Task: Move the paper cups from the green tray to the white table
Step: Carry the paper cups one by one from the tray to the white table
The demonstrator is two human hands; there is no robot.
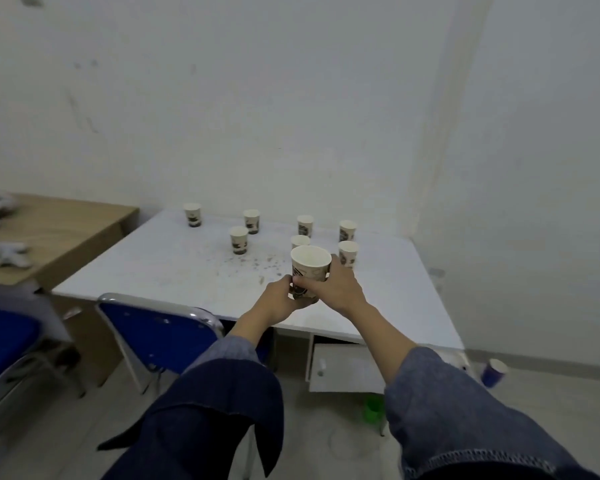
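Observation:
Both hands hold one printed paper cup point(310, 266) above the front part of the white table point(174, 268). My left hand point(281, 301) grips its base from the left. From the right, my right hand point(338, 287) wraps its side. The cup is upright with its mouth open toward me. Several more printed cups stand upright on the table: one at the far left point(192, 214), one further right point(251, 221), one nearer point(238, 240), and others point(347, 253) just behind the held cup. No green tray is in view.
A blue chair point(160, 336) stands against the table's front edge, another blue seat point(4, 337) at far left. A wooden desk point(59, 233) adjoins the table on the left. A drawer unit point(343, 367) hangs under the table. A blue cup point(495, 372) and a green object point(373, 408) sit on the floor.

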